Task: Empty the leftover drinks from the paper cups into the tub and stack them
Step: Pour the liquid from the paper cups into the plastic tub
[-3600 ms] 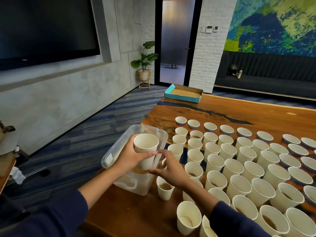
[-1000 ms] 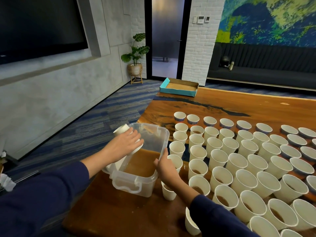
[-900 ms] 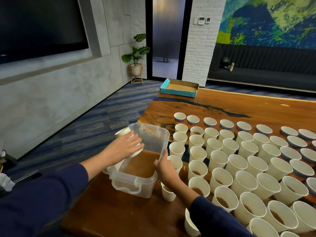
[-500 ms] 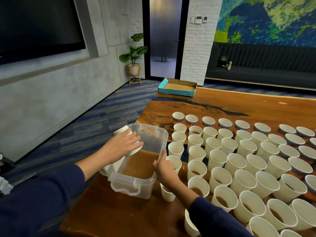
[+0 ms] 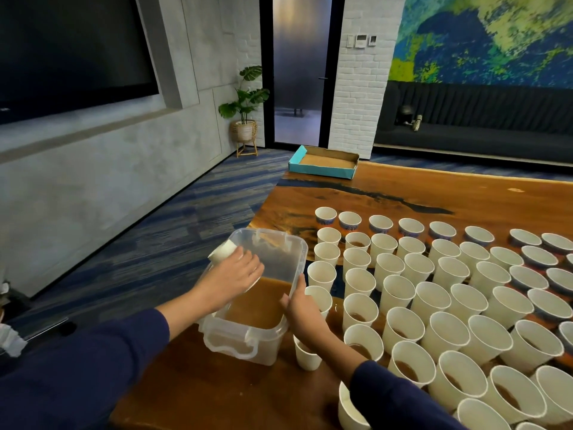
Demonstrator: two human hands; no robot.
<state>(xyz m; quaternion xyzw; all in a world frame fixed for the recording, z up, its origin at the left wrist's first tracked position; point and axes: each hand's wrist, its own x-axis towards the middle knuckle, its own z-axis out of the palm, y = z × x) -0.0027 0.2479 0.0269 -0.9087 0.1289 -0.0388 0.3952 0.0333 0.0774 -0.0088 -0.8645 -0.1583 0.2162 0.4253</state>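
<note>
Cup (image 5: 224,252) mostly hidden under left hand (image 5: 231,276), over tub (image 5: 297,259).

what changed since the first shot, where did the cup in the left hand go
The left hand has carried its paper cup from upright in front of the tub to tipped over the tub's left rim. The right hand let go of the cup and now holds the tub's right edge. The other cups stayed put.

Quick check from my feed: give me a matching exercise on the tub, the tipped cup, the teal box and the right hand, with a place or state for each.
1 clear plastic tub
2 tipped paper cup
3 teal cardboard box
4 right hand

a at the table's far end
b holds brown liquid
c gripped by the left hand
d on the tub's right rim

Pairs: 1-b, 2-c, 3-a, 4-d
</note>
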